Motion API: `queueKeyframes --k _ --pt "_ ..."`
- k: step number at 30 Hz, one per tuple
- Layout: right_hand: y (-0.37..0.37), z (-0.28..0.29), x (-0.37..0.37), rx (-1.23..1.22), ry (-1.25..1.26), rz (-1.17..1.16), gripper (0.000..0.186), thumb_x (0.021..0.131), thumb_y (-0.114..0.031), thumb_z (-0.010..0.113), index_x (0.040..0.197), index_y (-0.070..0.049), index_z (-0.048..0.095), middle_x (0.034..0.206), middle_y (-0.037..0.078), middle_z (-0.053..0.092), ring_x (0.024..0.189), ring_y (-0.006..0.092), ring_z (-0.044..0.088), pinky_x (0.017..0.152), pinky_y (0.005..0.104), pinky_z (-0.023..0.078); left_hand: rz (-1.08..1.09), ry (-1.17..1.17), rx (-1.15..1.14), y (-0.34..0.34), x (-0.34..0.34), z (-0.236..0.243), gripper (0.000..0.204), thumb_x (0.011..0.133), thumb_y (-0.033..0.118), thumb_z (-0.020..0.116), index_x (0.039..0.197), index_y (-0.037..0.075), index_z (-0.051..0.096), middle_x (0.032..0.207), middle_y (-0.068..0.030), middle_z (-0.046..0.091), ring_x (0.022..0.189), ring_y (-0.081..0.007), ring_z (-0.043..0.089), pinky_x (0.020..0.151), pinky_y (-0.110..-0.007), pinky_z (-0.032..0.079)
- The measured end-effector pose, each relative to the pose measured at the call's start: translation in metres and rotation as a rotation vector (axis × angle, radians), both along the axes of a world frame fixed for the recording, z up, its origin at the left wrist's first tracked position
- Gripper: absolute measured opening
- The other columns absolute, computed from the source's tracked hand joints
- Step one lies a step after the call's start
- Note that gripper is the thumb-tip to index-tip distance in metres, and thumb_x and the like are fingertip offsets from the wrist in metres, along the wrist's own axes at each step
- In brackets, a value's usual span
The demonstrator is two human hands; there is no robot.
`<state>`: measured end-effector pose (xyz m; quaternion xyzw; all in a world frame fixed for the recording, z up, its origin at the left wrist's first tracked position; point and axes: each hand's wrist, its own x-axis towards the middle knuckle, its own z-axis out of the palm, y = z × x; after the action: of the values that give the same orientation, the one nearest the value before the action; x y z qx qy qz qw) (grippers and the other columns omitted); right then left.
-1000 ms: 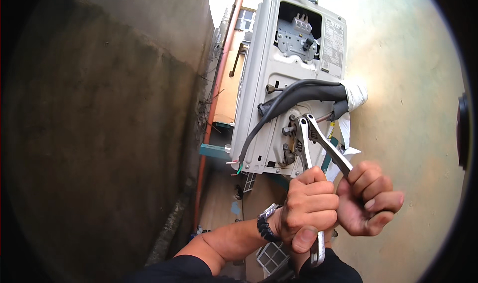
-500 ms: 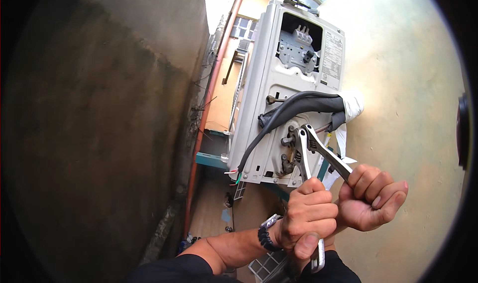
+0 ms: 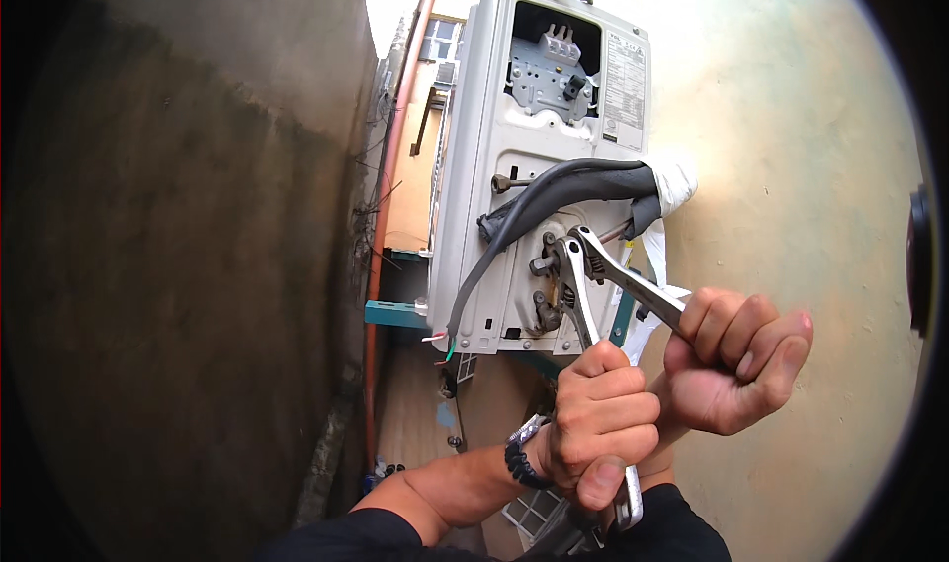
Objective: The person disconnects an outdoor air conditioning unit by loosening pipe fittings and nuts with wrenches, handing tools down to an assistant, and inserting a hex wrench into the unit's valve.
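My left hand [image 3: 605, 419] is closed round the handle of one adjustable wrench [image 3: 583, 315], whose end sticks out below my fist. To its right, my right hand [image 3: 739, 359] grips a second adjustable wrench [image 3: 641, 287]. Both wrench heads meet side by side at the pipe connection near the valves [image 3: 546, 310] on an outdoor air-conditioner unit [image 3: 474, 265]. Exactly which nut each jaw grips is hidden. Above the heads, a black insulated pipe and cable [image 3: 573, 191] curve across the unit, wrapped in white tape [image 3: 675, 184] at the right.
The unit's upper opening exposes a terminal block [image 3: 560, 46]. Loose wire ends [image 3: 447, 345] hang at its lower left. A teal bracket [image 3: 395, 313] supports it. A dark wall [image 3: 198, 295] rises on the left, a pale wall [image 3: 791, 216] on the right, with an orange-brown pipe [image 3: 388, 216] between.
The unit and both wrenches appear farther left and higher in view. The wrench handles stand slightly wider apart, and both hands keep their grips.
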<state>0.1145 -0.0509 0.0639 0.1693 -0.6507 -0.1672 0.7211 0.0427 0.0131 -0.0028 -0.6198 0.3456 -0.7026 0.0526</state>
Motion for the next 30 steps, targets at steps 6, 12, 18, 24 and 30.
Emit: queueKeyframes --k 6,12,18,24,30 --pt "0.014 -0.021 0.022 0.148 -0.059 0.034 0.045 0.11 -0.029 0.042 0.07 -0.012 0.032 0.053 -0.001 0.027 0.039 0.0098 0.02 0.038 0.0285 0.023 0.03 0.059 0.012 0.001 -0.001 -0.001 0.034 0.086 0.033 0.044 0.063 0.008 0.045 0.068 -0.0061 0.043 0.059 -0.0234 0.044 0.066 -0.039 0.034" --pt "0.005 -0.012 -0.001 0.093 -0.031 0.006 0.047 0.112 -0.032 0.039 0.069 -0.013 0.031 0.051 -0.001 0.026 0.038 0.01 0.017 0.035 0.0277 0.022 0.028 0.041 -0.008 -0.003 -0.003 -0.005 0.033 0.087 0.032 0.043 0.064 0.008 0.046 0.068 -0.0061 0.044 0.058 -0.0235 0.043 0.066 -0.039 0.034" --pt "-0.001 -0.004 -0.008 0.013 0.007 0.009 0.043 0.113 -0.027 0.035 0.071 -0.015 0.03 0.053 -0.002 0.024 0.04 0.0077 0.011 0.036 0.0268 0.016 -0.009 0.043 -0.018 -0.003 -0.005 -0.002 0.033 0.085 0.031 0.043 0.061 0.009 0.044 0.064 -0.005 0.04 0.056 -0.0227 0.039 0.064 -0.039 0.033" --pt "-0.005 -0.002 -0.007 -0.009 0.015 -0.039 0.044 0.113 -0.026 0.035 0.071 -0.015 0.028 0.053 -0.002 0.023 0.039 0.0082 0.01 0.034 0.0271 0.016 0.01 0.021 -0.014 -0.004 -0.003 0.001 0.031 0.083 0.031 0.043 0.062 0.009 0.046 0.064 -0.0047 0.04 0.056 -0.0219 0.04 0.064 -0.038 0.033" --pt "-0.005 -0.002 -0.007 -0.007 0.037 -0.056 0.044 0.113 -0.026 0.035 0.071 -0.015 0.028 0.053 -0.002 0.024 0.04 0.0078 0.01 0.034 0.0271 0.016 0.046 0.075 -0.028 -0.003 -0.006 -0.001 0.029 0.081 0.03 0.046 0.06 0.011 0.046 0.065 -0.0036 0.048 0.058 -0.0211 0.047 0.066 -0.037 0.036"
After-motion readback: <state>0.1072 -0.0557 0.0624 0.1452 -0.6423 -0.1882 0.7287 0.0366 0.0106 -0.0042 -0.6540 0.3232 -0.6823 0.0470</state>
